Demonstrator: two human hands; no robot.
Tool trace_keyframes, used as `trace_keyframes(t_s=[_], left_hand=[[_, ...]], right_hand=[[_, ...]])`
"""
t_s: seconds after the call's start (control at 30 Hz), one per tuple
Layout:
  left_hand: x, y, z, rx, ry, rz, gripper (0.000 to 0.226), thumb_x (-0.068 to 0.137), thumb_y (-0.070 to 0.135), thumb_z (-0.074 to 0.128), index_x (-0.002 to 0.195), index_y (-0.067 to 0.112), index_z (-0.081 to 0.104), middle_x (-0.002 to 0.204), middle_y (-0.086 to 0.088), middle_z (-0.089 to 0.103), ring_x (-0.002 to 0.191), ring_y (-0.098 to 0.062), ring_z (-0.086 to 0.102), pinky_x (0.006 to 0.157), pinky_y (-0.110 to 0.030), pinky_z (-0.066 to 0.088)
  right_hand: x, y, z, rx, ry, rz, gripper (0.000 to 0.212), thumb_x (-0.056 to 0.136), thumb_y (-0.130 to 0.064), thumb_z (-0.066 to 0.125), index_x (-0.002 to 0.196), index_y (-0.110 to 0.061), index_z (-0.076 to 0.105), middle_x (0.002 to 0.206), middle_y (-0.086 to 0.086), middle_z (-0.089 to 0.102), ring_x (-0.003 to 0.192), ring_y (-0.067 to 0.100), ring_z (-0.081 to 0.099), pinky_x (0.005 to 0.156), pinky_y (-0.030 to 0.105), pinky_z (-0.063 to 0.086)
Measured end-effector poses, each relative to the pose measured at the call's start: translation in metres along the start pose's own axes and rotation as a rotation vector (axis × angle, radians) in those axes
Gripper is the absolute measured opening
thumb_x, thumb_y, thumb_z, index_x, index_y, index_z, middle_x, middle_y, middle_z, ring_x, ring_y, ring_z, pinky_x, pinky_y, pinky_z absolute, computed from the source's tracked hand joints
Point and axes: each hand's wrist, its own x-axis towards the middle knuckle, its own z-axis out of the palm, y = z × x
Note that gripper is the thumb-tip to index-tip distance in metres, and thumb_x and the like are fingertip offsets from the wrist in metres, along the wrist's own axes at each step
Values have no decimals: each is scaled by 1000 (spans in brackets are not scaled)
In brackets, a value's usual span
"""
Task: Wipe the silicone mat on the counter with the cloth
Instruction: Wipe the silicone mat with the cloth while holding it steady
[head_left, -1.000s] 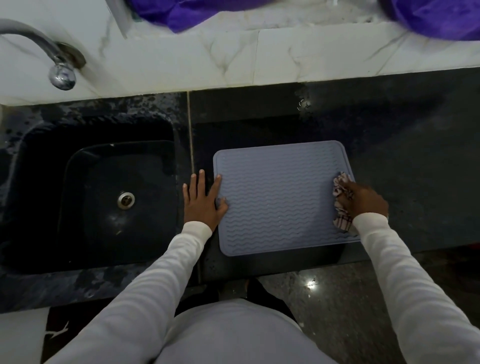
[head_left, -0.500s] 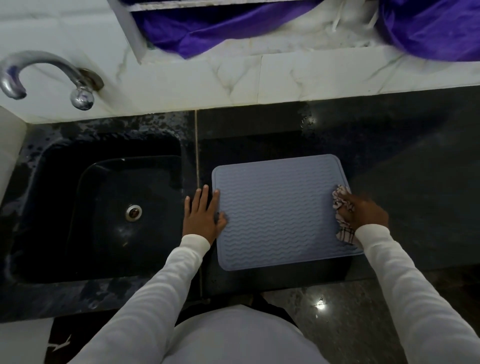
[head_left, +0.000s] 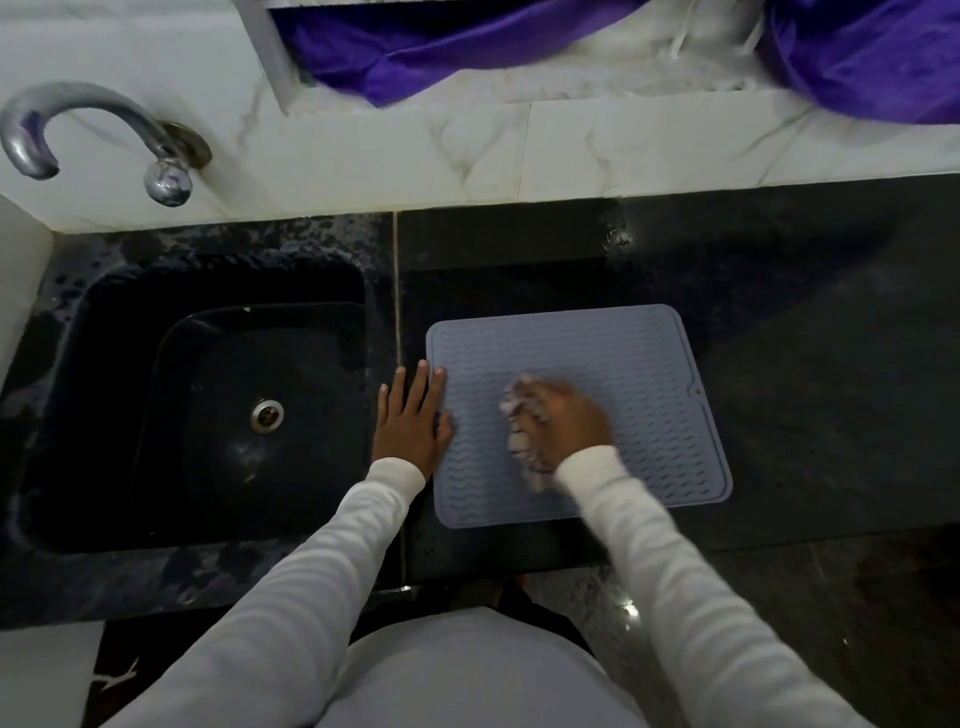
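Dark stone counter (head_left: 779, 322) runs below pale marble tiles, with a black sink (head_left: 104, 415) and a curved tap (head_left: 93, 130) at the left. Beside the sink, the left hand (head_left: 413, 421) lies flat with straight fingers, pressing the left edge of the grey silicone mat (head_left: 639, 364). At the mat's middle, the motion-blurred right hand (head_left: 569, 421) clenches a bunched cloth (head_left: 522, 431), its pattern unreadable and much of it hidden under the fingers.
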Motion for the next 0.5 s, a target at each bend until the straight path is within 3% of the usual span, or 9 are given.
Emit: trace_keyframes(t_s=[0.13, 0.23, 0.3, 0.4, 0.5], left_hand=[[1, -10, 11, 44, 24, 37, 69, 100, 44, 43, 157, 25, 9, 164, -3, 3, 150, -31, -1, 121, -51, 2], [0, -14, 15, 55, 37, 50, 68, 101, 42, 42, 157, 24, 8, 164, -4, 4, 150, -31, 0, 121, -52, 4], [-1, -11, 15, 49, 47, 46, 62, 102, 43, 31, 157, 24, 10, 164, -5, 6, 150, -32, 3, 121, -53, 7], [-1, -10, 13, 44, 61, 39, 61, 100, 45, 20, 156, 24, 13, 164, -4, 10, 150, -31, 6, 121, -51, 6], [-2, -11, 13, 24, 64, 36, 60, 101, 45, 19, 157, 26, 10, 164, -2, 8, 151, -28, 2, 122, -49, 2]], right_hand=[[1, -50, 65, -200, -237, -77, 49, 96, -36, 44, 143, -24, 39, 158, 5, 21, 115, 35, 56, 92, 45, 48], [-1, -49, 75, -250, -233, -77, 50, 98, -35, 41, 146, -21, 34, 161, 6, 10, 111, 38, 58, 88, 46, 49], [-2, -41, 71, -270, -219, -109, 47, 98, -34, 43, 143, -22, 40, 159, 7, 18, 106, 39, 60, 83, 46, 50], [-4, -31, 63, -216, -148, -163, 37, 88, -28, 58, 124, -21, 61, 138, 14, 51, 85, 42, 66, 67, 47, 53], [-5, -13, 46, -261, -199, -112, 40, 90, -32, 54, 130, -27, 56, 130, 12, 55, 95, 40, 63, 76, 43, 51]])
